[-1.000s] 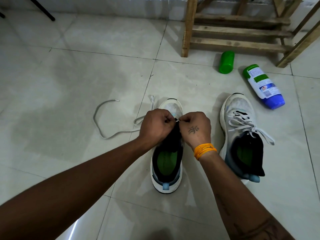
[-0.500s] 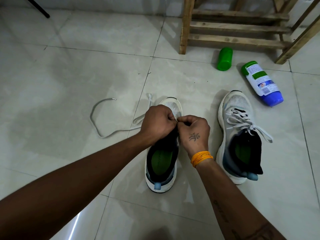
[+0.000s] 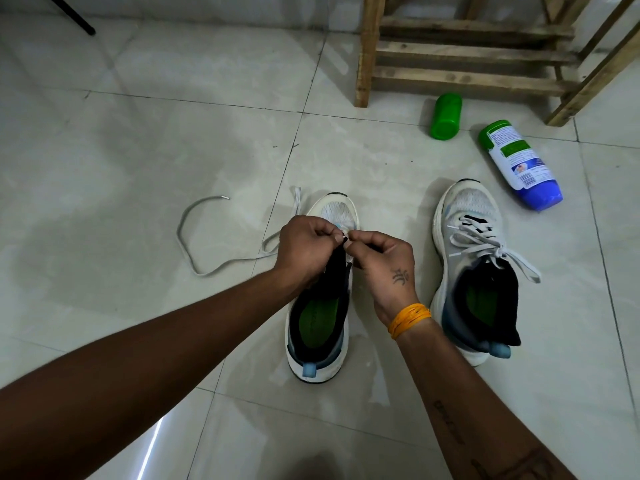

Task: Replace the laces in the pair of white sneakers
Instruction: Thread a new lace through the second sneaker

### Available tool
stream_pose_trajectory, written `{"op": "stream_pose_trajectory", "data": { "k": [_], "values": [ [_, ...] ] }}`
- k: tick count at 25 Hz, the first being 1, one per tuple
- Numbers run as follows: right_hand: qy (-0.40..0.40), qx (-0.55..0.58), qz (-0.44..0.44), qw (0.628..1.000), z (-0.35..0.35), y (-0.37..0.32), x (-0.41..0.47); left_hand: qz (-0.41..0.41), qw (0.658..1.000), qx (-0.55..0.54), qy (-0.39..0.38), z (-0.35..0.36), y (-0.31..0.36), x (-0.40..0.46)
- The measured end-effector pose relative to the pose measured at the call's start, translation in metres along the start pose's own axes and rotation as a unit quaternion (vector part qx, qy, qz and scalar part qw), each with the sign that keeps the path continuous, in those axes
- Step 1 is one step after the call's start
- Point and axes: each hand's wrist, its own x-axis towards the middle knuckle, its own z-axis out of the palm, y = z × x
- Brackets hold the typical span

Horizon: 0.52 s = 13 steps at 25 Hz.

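The floor (image 3: 145, 140) is laid with large pale glossy tiles, dark grout lines crossing it and a bright streak of light reflected near the bottom edge. A rough wooden rack (image 3: 464, 53) of slatted rails stands at the far right, against the wall. Just in front of it a small green bottle (image 3: 446, 116) lies on its side. Near that, further right, a larger bottle (image 3: 519, 164) with a green cap end, white printed label and blue base also lies flat. A thin black leg (image 3: 74, 17) slants in at the top left.
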Motion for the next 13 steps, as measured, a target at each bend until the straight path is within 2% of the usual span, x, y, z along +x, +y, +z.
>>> {"op": "stream_pose_trajectory", "data": {
  "k": [3,6,8,11,13],
  "values": [
    [-0.024,0.017,-0.008,1.0,0.001,-0.003,-0.003,-0.021,0.999,0.006,0.036,0.005,0.002,-0.001],
    [-0.044,0.071,0.001,0.997,0.0,0.0,-0.004,-0.05,0.997,-0.057,0.032,0.006,-0.002,0.003],
    [-0.05,0.093,0.009,0.994,-0.002,0.003,0.003,-0.027,0.998,-0.049,0.03,0.003,-0.005,0.003],
    [-0.061,0.052,-0.004,0.997,-0.002,0.006,0.015,0.035,0.999,0.019,0.032,0.002,-0.006,0.001],
    [-0.056,0.067,0.02,0.996,0.0,0.006,0.019,0.084,0.994,0.062,0.024,0.0,-0.006,0.002]
  ]
}}
